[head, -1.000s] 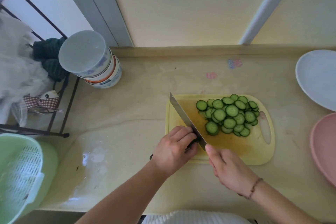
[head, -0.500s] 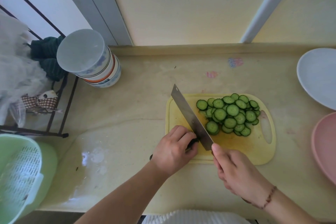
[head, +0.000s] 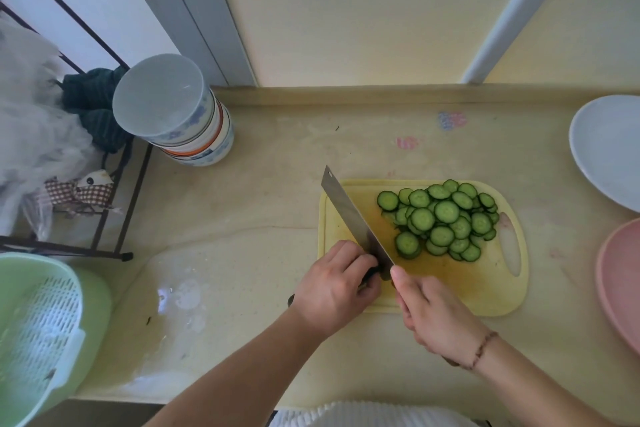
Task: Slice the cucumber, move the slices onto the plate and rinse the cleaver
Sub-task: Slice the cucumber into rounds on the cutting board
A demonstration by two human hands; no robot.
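Note:
A heap of green cucumber slices (head: 441,218) lies on the right half of the yellow cutting board (head: 485,288). My left hand (head: 334,288) grips the dark handle of the cleaver (head: 353,218), whose blade slants over the board's left part, tip toward the far left. My right hand (head: 429,312) rests at the board's near edge, its fingers straight, with a fingertip against the blade's heel. A white plate (head: 609,149) sits at the far right edge of the counter.
A pink plate (head: 620,281) lies at the right edge, below the white one. Stacked bowls (head: 180,114) stand at the back left beside a black wire rack (head: 104,184) holding cloths. A green colander basket (head: 38,329) sits at the near left. The counter ends at a wall behind.
The cleaver blade has tilted so more of its flat side shows, and its tip sits a little higher. My right hand slid slightly right along the board's near edge.

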